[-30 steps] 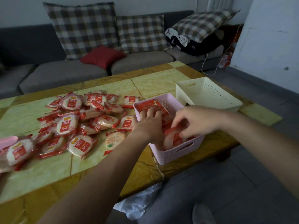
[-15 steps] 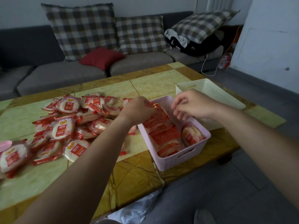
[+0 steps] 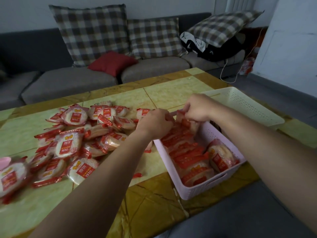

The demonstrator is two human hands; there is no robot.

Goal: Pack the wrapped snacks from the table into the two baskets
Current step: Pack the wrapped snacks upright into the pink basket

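Observation:
A pile of round snacks in red-and-clear wrappers [image 3: 68,146] covers the left half of the table. The pink basket [image 3: 212,188] at the table's near right edge holds a row of packed snacks on edge [image 3: 190,155]. My left hand [image 3: 154,124] and my right hand [image 3: 197,107] meet over the basket's far end. Both pinch a wrapped snack [image 3: 180,115] there, its red wrapper edge showing between the fingers. The white basket [image 3: 243,103] stands behind the pink one and shows no snacks.
The tiled table [image 3: 154,208] ends just past the baskets on the right, with grey floor beyond. A grey sofa [image 3: 68,81] with checked cushions and a red pillow [image 3: 112,62] runs along the far side. A loose red wrapper scrap [image 3: 137,175] lies near the pink basket.
Both hands rose from the near part of the pink basket and came together at its far end, now pinching a snack there. The view shifted slightly.

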